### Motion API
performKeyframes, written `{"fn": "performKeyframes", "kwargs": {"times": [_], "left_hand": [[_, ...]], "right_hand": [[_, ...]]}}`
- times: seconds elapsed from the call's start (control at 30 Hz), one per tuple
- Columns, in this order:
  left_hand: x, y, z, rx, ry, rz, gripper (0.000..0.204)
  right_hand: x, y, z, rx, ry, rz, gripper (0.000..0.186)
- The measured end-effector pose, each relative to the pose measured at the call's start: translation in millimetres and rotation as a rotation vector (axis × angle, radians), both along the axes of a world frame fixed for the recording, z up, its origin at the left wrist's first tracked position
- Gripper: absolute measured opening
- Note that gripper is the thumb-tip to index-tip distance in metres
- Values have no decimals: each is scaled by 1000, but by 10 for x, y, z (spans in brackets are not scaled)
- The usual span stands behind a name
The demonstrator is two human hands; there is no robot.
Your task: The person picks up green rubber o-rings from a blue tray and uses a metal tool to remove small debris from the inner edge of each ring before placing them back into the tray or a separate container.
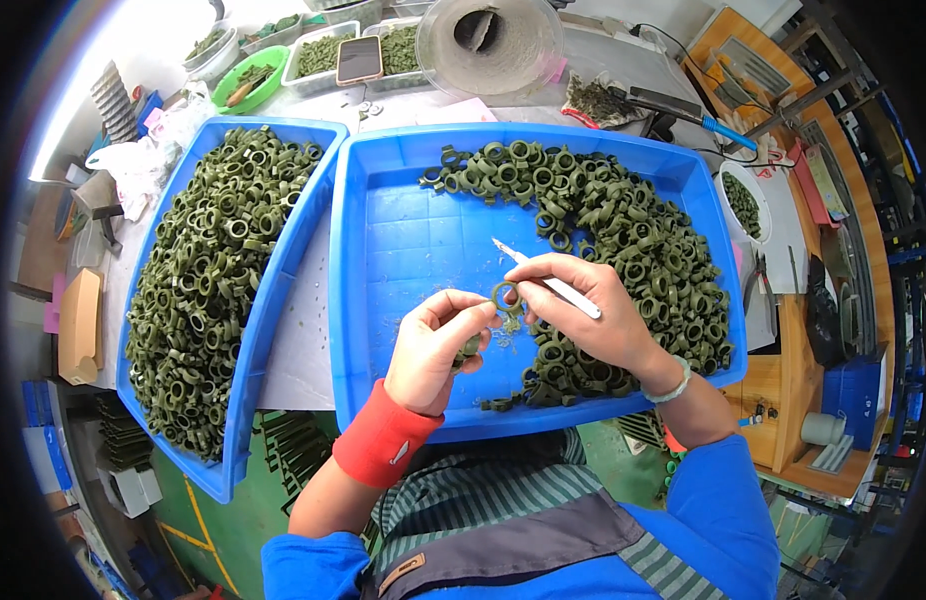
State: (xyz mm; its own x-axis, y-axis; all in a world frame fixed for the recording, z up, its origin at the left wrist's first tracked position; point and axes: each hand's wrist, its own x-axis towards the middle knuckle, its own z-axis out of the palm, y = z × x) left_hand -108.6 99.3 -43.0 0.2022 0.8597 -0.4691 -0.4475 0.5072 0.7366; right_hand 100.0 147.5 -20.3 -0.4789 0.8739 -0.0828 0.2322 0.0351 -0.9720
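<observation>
My left hand [447, 336] pinches a small dark green ring [506, 295] between thumb and forefinger, over the blue tray [403, 255]. Something else green shows in that palm, partly hidden by the curled fingers. A white-handled craft knife [575, 297] lies in my right hand [588, 305], its pointed blade aimed up and left, away from the ring. Fingertips of the right hand also touch the ring's right side. Below the ring, small green shavings lie on the tray bottom. Many similar rings [643, 240] are heaped along the tray's far and right sides.
Left of the tray stands a second blue tray [283, 290], heaped with green rings [213, 270]. Behind are a phone [359, 60] on tubs of green parts, a green basin [273, 62] and a large grey funnel-like piece [523, 60]. A white bowl [721, 190] sits at right.
</observation>
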Motion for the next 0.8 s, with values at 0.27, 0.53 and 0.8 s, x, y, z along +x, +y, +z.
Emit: {"fn": "performKeyframes", "kwargs": {"times": [0.27, 0.53, 0.8], "left_hand": [[15, 9, 110, -25, -140, 41, 19], [-18, -21, 75, 186, 77, 101, 20], [-7, -42, 54, 368, 233, 60, 21]], "right_hand": [[-39, 42, -41, 611, 30, -4, 19], [-61, 5, -26, 409, 75, -74, 24], [-95, -41, -31, 164, 96, -24, 23]]}}
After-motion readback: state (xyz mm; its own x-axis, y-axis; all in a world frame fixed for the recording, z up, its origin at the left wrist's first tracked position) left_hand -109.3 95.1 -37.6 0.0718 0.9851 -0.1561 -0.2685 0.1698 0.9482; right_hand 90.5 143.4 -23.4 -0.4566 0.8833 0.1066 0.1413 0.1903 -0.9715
